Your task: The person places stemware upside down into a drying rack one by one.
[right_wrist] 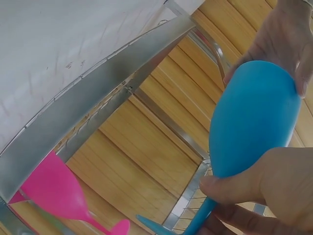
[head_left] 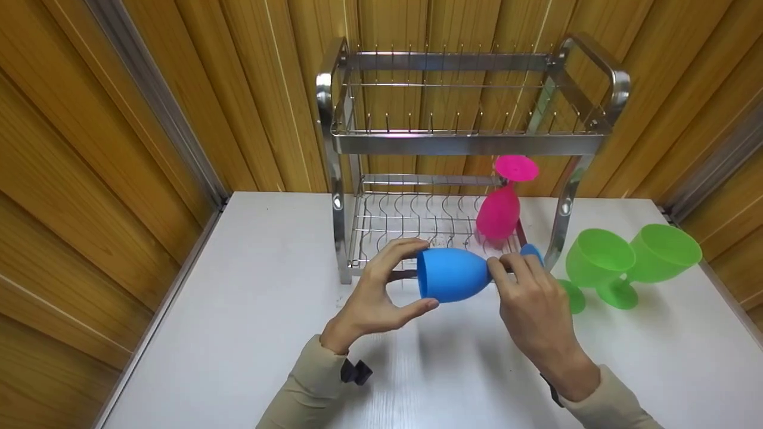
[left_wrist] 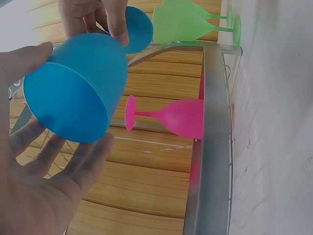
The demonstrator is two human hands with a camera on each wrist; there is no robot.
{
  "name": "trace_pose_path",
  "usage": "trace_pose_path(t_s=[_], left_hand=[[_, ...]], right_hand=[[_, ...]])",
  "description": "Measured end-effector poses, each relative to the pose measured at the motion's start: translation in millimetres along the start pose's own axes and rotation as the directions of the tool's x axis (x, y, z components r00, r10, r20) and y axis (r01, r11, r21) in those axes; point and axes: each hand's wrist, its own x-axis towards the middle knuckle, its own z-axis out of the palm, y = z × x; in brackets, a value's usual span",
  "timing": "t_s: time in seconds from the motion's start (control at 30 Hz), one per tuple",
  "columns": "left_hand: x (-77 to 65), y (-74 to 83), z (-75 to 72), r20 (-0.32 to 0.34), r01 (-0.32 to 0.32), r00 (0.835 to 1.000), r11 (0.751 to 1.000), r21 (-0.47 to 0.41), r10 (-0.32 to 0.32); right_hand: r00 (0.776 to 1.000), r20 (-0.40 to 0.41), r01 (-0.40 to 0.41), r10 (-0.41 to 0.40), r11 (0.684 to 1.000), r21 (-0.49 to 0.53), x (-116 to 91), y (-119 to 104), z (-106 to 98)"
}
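A blue plastic goblet (head_left: 454, 275) is held sideways in the air in front of the rack, its mouth facing left. My left hand (head_left: 372, 292) spans the rim, thumb below and fingers above, as the left wrist view also shows. With thumb and fingers, my right hand (head_left: 532, 304) pinches the stem just under the bowl; the blue foot (head_left: 532, 254) shows beyond the fingers. Upside down on the lower tier of the rack stands a pink goblet (head_left: 499, 213), its foot upward.
A two-tier metal dish rack (head_left: 471, 145) stands at the back of the white table (head_left: 268, 286). Two green goblets (head_left: 599, 259) stand upright to its right, close together. Wood-patterned walls (head_left: 262, 89) enclose the table behind and at the sides.
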Motion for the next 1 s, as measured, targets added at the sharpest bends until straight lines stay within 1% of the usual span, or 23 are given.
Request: trace_pose_path(t_s=[0.1, 0.2, 0.27, 0.4, 0.47, 0.53, 0.6, 0.63, 0.67, 0.73, 0.83, 0.9, 0.93, 1.0], left_hand=[[-0.1, -0.7, -0.2, 0.001, 0.013, 1.000, 0.999, -0.043, -0.013], [0.0, -1.6, -0.7, -0.001, 0.012, 1.000, 0.998, -0.060, -0.012], [-0.1, -2.3, -1.8, -0.009, 0.016, 1.000, 0.999, -0.051, -0.016], [0.3, -3.7, -5.6, -0.040, 0.025, 0.999, 0.997, -0.075, -0.028], [0.8, -4.2, -8.3, -0.063, 0.026, 0.998, 0.996, -0.090, -0.032], [1.4, -5.6, -10.7, -0.084, 0.025, 0.996, 0.994, -0.105, -0.034], [1.8, -6.1, -13.2, -0.106, 0.028, 0.994, 0.993, -0.114, -0.040], [1.8, -6.2, -14.3, -0.118, 0.029, 0.992, 0.993, -0.116, -0.043], [1.9, -6.8, -15.3, -0.129, 0.030, 0.991, 0.992, -0.120, -0.045], [1.9, -7.2, -17.0, -0.153, 0.035, 0.987, 0.991, -0.128, -0.055], [1.8, -8.6, -18.7, -0.186, 0.043, 0.980, 0.988, -0.151, -0.071], [2.1, -9.3, -18.7, -0.202, 0.046, 0.976, 0.982, -0.182, -0.083], [1.9, -9.3, -18.5, -0.208, 0.049, 0.974, 0.979, -0.200, -0.091], [1.8, -8.8, -17.1, -0.215, 0.054, 0.971, 0.971, -0.234, -0.106]], right_hand=[[1.000, -0.007, -0.007, 0.007, 1.000, 0.003, 0, -2, 0], [1.000, -0.025, -0.016, 0.017, 1.000, 0.010, -2, -4, 0], [0.999, -0.050, -0.021, 0.022, 1.000, 0.017, -3, -7, 0], [0.992, -0.124, -0.024, 0.031, 0.998, 0.058, -3, -13, 2], [0.987, -0.156, -0.026, 0.041, 0.995, 0.099, -2, -15, 3], [0.981, -0.185, -0.033, 0.064, 0.985, 0.171, -1, -16, 4], [0.972, -0.204, -0.054, 0.113, 0.960, 0.274, 0, -16, 5], [0.967, -0.210, -0.070, 0.147, 0.939, 0.336, 0, -15, 6], [0.959, -0.212, -0.086, 0.185, 0.911, 0.404, 0, -15, 7], [0.942, -0.206, -0.118, 0.265, 0.836, 0.535, 1, -15, 10], [0.919, -0.161, -0.143, 0.360, 0.686, 0.714, 3, -17, 16], [0.909, -0.114, -0.151, 0.401, 0.572, 0.806, 3, -20, 19], [0.903, -0.085, -0.157, 0.421, 0.508, 0.847, 2, -22, 21], [0.883, -0.005, -0.184, 0.468, 0.355, 0.916, 1, -26, 24]])
